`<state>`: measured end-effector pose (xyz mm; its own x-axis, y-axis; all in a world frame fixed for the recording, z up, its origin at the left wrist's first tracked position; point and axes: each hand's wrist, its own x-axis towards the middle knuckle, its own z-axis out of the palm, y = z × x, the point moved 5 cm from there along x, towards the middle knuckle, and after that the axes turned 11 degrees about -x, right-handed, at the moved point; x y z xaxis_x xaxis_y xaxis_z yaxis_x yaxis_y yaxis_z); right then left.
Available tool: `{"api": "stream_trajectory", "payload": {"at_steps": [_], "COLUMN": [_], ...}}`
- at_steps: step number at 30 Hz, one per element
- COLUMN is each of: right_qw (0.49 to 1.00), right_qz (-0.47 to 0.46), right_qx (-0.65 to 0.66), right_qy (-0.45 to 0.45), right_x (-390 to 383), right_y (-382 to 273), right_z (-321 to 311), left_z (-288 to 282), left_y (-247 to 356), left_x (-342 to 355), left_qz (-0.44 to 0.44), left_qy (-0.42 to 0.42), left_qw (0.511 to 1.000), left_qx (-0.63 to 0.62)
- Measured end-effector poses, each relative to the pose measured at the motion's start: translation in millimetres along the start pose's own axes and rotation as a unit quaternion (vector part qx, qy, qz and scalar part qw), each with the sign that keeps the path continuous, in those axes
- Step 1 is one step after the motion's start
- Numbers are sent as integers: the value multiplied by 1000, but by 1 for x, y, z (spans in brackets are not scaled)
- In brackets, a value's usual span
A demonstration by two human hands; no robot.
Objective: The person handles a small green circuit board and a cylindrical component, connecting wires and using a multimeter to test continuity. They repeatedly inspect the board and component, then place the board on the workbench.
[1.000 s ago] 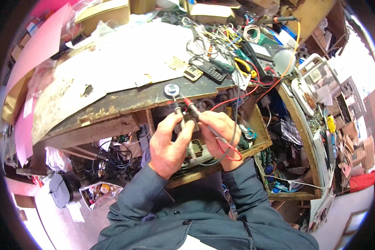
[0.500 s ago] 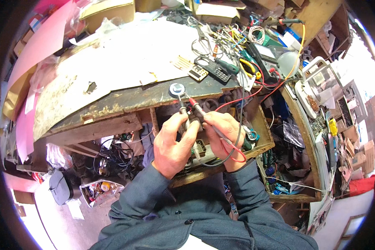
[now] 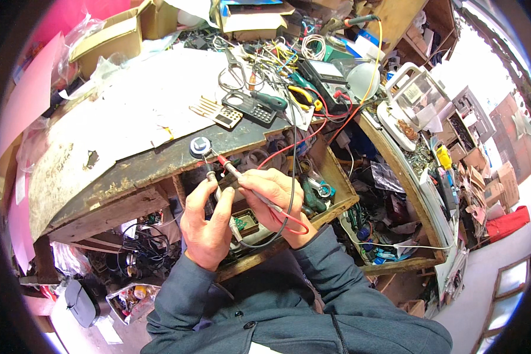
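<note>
My left hand pinches a dark-lead test probe between thumb and fingers. In my right hand is a red-tipped test probe, its red lead looping below the wrist. Both probe tips point at a small round part, dark-rimmed with a pale shiny centre, lying at the bench's front edge. The tips are at or very close to its near side; whether they touch I cannot tell. A meter with a pale display, further back to the right, has a red lead plugged in.
Between hands and meter lie a phone keypad frame, a tan key panel, a green-handled screwdriver, yellow pliers and scissors. An open wooden drawer with tools sits beneath my hands. White sheeting covers the bench top.
The whole scene has shifted left in the picture as the view turned right. Both hands keep their probes at the round part, with little change in their grip.
</note>
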<state>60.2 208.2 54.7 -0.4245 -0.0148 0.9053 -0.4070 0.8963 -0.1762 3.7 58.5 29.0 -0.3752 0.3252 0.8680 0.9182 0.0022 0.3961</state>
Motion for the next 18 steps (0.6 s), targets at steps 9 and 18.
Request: {"api": "stream_trajectory", "payload": {"at_steps": [9, 18], "right_qw": [1000, 999], "right_qz": [9, 29], "right_qx": [-8, -13], "right_qy": [-7, -15], "right_x": [-4, 1], "right_y": [1, -5], "right_z": [2, 2], "left_z": [-3, -5], "left_y": [0, -3], "left_x": [2, -2], "left_qz": [17, 16], "left_qy": [-11, 3], "left_qw": [1000, 999], "left_qx": [-17, -28]}}
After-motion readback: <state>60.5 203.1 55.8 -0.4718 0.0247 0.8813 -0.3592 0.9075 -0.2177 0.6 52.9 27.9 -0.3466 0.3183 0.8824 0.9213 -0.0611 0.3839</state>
